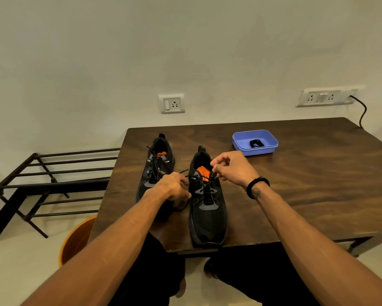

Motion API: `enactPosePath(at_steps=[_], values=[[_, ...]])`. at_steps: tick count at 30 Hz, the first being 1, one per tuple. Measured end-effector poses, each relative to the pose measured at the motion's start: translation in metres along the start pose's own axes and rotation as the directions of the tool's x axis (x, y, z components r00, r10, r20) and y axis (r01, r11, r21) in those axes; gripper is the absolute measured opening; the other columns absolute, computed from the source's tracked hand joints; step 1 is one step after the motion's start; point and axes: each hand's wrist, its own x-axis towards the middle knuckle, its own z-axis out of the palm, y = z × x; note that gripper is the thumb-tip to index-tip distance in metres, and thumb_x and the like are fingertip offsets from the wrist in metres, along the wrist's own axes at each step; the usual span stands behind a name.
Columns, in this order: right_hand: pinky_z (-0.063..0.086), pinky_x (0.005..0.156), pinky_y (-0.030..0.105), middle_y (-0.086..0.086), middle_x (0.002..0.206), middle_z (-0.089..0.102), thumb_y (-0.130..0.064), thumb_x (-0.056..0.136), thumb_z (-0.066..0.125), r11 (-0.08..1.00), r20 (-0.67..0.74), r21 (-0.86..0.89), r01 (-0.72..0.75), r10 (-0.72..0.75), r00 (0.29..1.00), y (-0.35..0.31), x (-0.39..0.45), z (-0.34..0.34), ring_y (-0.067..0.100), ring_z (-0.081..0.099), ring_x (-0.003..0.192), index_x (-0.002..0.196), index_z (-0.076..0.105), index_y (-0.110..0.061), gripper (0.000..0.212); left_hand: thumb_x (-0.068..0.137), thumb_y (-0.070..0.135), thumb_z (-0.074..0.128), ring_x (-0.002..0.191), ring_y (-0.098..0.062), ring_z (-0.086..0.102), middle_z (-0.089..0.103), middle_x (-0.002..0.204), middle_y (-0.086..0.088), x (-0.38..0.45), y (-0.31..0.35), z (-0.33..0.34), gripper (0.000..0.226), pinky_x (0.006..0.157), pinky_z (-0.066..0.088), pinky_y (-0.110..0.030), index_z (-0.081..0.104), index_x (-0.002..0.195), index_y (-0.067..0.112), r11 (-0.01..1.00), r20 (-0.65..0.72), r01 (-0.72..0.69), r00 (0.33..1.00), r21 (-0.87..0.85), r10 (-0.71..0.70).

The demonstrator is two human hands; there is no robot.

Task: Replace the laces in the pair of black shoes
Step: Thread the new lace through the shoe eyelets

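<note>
Right hand (232, 166): its fingers were curled and pinched the lace end at the top eyelets of the right shoe (207, 204).
Left hand (174, 186): its fingers were curled around the other end of the same lace (206, 193), just beside the shoe's left edge.
Left shoe (155, 171): it lay behind the left fingers, its lace loose but in the eyelets.
Spare laces (255, 143): a black coil in the blue tray (271, 138), well beyond the right fingers.
Step, as I judge: pulling the old lace out of the right shoe.
Risk 1: if both hands pulled at once, the lace could tighten and not slide out.
Risk 2: the shoe's toe was at the table (296, 184) edge; a pull toward the person could drag it off.
</note>
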Motion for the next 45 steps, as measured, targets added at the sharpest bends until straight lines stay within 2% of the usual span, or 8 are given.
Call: enactPosePath(at_steps=[4, 10, 18, 25, 32, 35, 39, 45], values=[[0.058, 0.064, 0.021, 0.006, 0.088, 0.077, -0.003, 0.093, 0.069, 1.0, 0.037, -0.002, -0.004, 0.004, 0.999, 0.0, -0.003, 0.0, 0.011, 0.071, 0.074, 0.098, 0.075, -0.015, 0.014, 0.091, 0.03, 0.078, 0.088, -0.014, 0.067, 0.072, 0.093, -0.001, 0.002, 0.006, 0.002, 0.012, 0.069, 0.049, -0.025, 0.072, 0.086, 0.022, 0.997, -0.08, -0.041, 0.996, -0.07, 0.036], [0.059, 0.066, 0.022, 0.01, 0.09, 0.077, -0.006, 0.092, 0.071, 1.0, 0.045, 0.023, 0.009, -0.01, 0.999, -0.001, -0.003, -0.001, 0.013, 0.072, 0.076, 0.099, 0.075, -0.014, 0.011, 0.089, 0.031, 0.08, 0.08, -0.008, 0.068, 0.076, 0.081, 0.005, -0.015, 0.009, -0.011, 0.012, 0.073, 0.053, -0.025, 0.077, 0.079, 0.024, 0.95, -0.196, -0.165, 0.974, -0.266, 0.114], [0.058, 0.098, 0.045, 0.023, 0.117, 0.073, -0.043, 0.097, 0.068, 0.786, 0.455, 0.56, -0.263, -0.027, 0.89, -0.019, -0.009, 0.002, 0.034, 0.072, 0.109, 0.129, 0.06, -0.003, 0.052, 0.101, 0.01, 0.063, 0.07, -0.007, 0.065, 0.076, 0.087, -0.003, -0.037, 0.031, -0.026, 0.022, 0.069, 0.056, -0.023, 0.077, 0.117, 0.016, 0.445, -0.212, -0.31, 0.943, -0.84, 0.257], [0.062, 0.077, 0.034, 0.012, 0.088, 0.069, -0.008, 0.093, 0.073, 0.657, 0.31, 0.721, -0.22, -0.022, 0.95, -0.017, -0.008, -0.007, 0.017, 0.065, 0.071, 0.106, 0.066, -0.006, 0.015, 0.087, 0.021, 0.082, 0.079, -0.003, 0.073, 0.08, 0.09, 0.005, -0.028, 0.022, -0.021, 0.018, 0.067, 0.054, -0.02, 0.079, 0.105, 0.021, 0.695, -0.488, -0.43, 0.863, -0.576, 0.129], [0.062, 0.071, 0.028, 0.005, 0.081, 0.07, -0.009, 0.094, 0.073, 0.472, 0.012, 0.876, -0.102, 0.191, 0.981, 0.0, 0.006, -0.031, 0.009, 0.061, 0.065, 0.101, 0.072, -0.006, 0.008, 0.086, 0.018, 0.07, 0.083, -0.013, 0.072, 0.076, 0.08, 0.008, -0.014, 0.006, -0.023, 0.015, 0.074, 0.061, -0.031, 0.08, 0.076, 0.022, 0.943, -0.508, -0.064, 0.853, -0.326, -0.118], [0.061, 0.073, 0.029, 0.007, 0.09, 0.071, -0.009, 0.095, 0.072, 0.563, -0.031, 0.824, -0.057, 0.146, 0.989, 0.001, 0.007, -0.03, 0.01, 0.061, 0.07, 0.114, 0.073, -0.001, 0.021, 0.092, 0.03, 0.073, 0.091, -0.007, 0.066, 0.071, 0.09, 0.013, -0.023, 0.012, -0.024, 0.009, 0.08, 0.052, -0.027, 0.079, 0.09, 0.024, 0.939, -0.423, -0.128, 0.906, -0.32, -0.021], [0.06, 0.075, 0.028, 0.012, 0.099, 0.074, -0.005, 0.098, 0.066, 0.793, 0.148, 0.607, -0.054, -0.045, 0.988, -0.007, -0.002, -0.022, 0.012, 0.064, 0.075, 0.119, 0.072, -0.002, 0.023, 0.093, 0.043, 0.073, 0.102, -0.001, 0.066, 0.072, 0.108, 0.013, -0.031, 0.024, -0.021, 0.036, 0.095, 0.052, -0.025, 0.071, 0.125, 0.027, 0.855, -0.458, -0.421, 0.851, -0.304, 0.256], [0.056, 0.065, 0.025, 0.018, 0.09, 0.078, -0.007, 0.091, 0.077, 0.927, 0.117, 0.374, 0.027, -0.076, 0.99, -0.006, -0.002, -0.011, 0.013, 0.066, 0.068, 0.107, 0.07, 0.002, 0.02, 0.091, 0.026, 0.078, 0.081, 0.007, 0.07, 0.078, 0.084, 0.011, -0.025, 0.027, -0.015, 0.017, 0.083, 0.055, -0.013, 0.08, 0.107, 0.022, 0.828, -0.453, -0.494, 0.822, -0.266, 0.345]])
